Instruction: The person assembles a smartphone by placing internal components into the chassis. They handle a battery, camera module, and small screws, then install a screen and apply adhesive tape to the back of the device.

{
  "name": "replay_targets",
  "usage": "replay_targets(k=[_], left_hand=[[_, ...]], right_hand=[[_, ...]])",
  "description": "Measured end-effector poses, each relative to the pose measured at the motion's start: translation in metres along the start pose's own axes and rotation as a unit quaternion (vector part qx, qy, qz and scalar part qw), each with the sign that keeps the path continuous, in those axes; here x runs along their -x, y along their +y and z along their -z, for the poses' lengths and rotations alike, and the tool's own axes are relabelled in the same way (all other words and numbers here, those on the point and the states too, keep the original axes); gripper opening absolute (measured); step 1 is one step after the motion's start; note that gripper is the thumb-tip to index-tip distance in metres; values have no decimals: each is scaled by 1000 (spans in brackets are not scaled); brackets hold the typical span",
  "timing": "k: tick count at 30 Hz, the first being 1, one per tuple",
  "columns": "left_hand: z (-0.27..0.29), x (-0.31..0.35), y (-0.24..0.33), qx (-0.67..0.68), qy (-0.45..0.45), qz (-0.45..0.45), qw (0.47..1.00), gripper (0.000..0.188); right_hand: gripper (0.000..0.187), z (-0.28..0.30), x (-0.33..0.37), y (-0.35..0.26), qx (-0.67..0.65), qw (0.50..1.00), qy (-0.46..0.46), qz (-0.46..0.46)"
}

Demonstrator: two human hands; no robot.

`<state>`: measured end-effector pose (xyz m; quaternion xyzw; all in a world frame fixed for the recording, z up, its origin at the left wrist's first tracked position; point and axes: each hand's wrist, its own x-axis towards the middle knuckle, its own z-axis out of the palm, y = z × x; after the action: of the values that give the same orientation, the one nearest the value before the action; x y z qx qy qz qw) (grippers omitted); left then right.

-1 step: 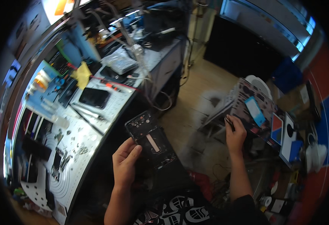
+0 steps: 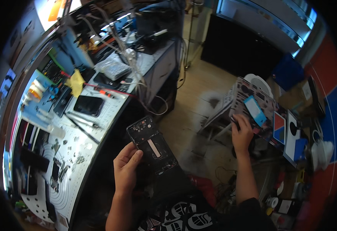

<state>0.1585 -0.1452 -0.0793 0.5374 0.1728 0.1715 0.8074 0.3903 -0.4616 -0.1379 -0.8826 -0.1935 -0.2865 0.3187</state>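
My left hand [image 2: 125, 166] grips the left edge of an opened black phone frame [image 2: 164, 154], thumb on its face. Camera openings show at the frame's upper end, and a pale strip runs down its middle. My right hand [image 2: 243, 134] is raised beside the near left edge of a low table with a printed top [image 2: 266, 101]. Its fingers are bent round a small dark thing that I cannot make out.
On the left, a white workbench [image 2: 110, 129] carries a dark phone [image 2: 88, 105], a yellow cloth [image 2: 76, 83], a silvery bag [image 2: 112, 65] and small loose parts. A light-blue rectangular piece [image 2: 255, 111] lies on the low table. Cables [image 2: 157, 109] hang off the bench.
My right hand's fingers have shifted slightly up and nearer the low table's edge. My left hand keeps the phone frame almost in place. The whole view has turned slightly, sliding the background left.
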Motion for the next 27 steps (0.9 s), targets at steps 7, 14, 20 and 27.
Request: replay_targets(k=[7, 14, 20, 27], left_hand=[[-102, -81, -74, -69, -157, 50, 984, 47], [-247, -169, -151, -197, -201, -59, 958, 39], [-348, -208, -225, -312, -180, -71, 930, 33], [-328, -183, -193, -326, -210, -156, 908, 20]], right_hand=[[27, 42, -32, 123, 215, 976, -26, 14], [36, 43, -37, 159, 240, 958, 27, -152], [40, 52, -13, 214, 186, 977, 51, -88], [35, 60, -27, 204, 357, 927, -13, -117]])
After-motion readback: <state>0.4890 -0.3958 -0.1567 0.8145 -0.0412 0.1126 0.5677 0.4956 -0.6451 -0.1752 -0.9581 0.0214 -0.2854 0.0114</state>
